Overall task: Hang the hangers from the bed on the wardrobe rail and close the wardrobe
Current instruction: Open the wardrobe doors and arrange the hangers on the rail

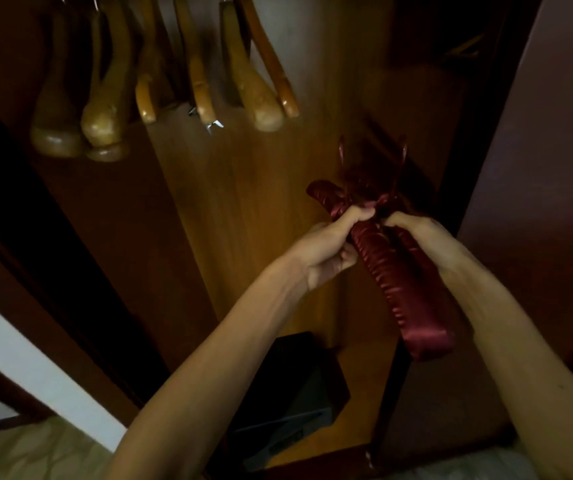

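Observation:
Two dark red satin padded hangers are held together in front of the open wardrobe, their ends pointing down and their hooks up, blurred. My left hand grips the left one near its bow. My right hand holds the right one just beside it. Several wooden hangers hang inside the wardrobe at the upper left; the rail itself is out of view.
A dark box sits on the wardrobe floor below my arms. The wardrobe door stands open at the right. A dark wooden side panel runs down the left. Pale fabric shows at the bottom left.

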Tool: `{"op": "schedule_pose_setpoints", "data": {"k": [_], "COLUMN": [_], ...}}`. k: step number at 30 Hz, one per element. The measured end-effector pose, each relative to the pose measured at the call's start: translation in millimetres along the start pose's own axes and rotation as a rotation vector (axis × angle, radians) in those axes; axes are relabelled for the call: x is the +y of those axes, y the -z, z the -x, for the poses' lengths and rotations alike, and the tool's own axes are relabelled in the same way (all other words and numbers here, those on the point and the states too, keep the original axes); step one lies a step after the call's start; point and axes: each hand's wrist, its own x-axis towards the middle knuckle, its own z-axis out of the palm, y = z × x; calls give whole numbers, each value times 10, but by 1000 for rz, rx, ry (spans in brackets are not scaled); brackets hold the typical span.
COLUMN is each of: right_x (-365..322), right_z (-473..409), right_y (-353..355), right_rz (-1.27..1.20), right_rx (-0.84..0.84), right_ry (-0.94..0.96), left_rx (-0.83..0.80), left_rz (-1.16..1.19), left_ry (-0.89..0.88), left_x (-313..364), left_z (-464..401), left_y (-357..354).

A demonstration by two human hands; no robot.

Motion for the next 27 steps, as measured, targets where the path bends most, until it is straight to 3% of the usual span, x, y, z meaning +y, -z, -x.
{"op": "schedule_pose_setpoints", "data": {"k": [7, 19, 27], "right_x": [-746, -2203, -2867], "right_z": [-74, -517, -913], "right_y": [287, 7, -288], "right_rz": [-37, -51, -9], "right_rx": [-9, -142, -147], "right_ry": [79, 328, 335], "left_rx": [-11, 269, 371], "left_rz": [-74, -358, -272], "left_ry": [-128, -264, -307], "left_x": [865, 2361, 2935], "left_z": [-261, -395, -783], "left_y": [-499, -285, -248]}}
